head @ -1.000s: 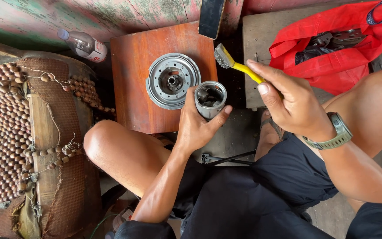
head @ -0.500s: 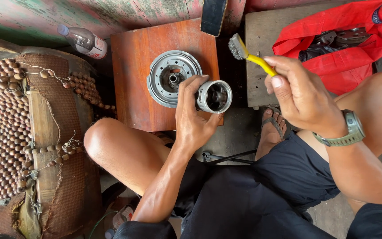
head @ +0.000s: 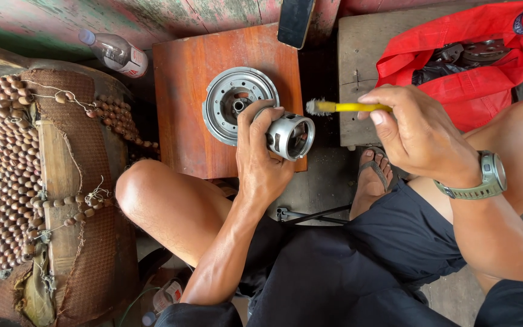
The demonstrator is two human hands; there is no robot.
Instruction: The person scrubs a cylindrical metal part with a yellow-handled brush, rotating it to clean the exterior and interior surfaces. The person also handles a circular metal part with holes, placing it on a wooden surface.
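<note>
Metal cup [head: 290, 136] is gripped by left hand [head: 261, 160], mouth turned twd yellow brush [head: 334, 107], pinched in right hand [head: 416, 130], for access inside.

Light: soft, even daylight is filling the scene | Shadows: faint ones are pooling beneath the knees | Glare: mild sheen is showing on the metal cylinder [head: 290, 135] | Focus: sharp throughout, brush bristles [head: 315, 107] blurring slightly | Edges: bending slightly

I see a reddish wooden counter [head: 180, 109] carrying a round grey metal disc [head: 231, 103]; beside it, a grey wooden platform [head: 358, 60] bears a red bag [head: 473, 85].
</note>
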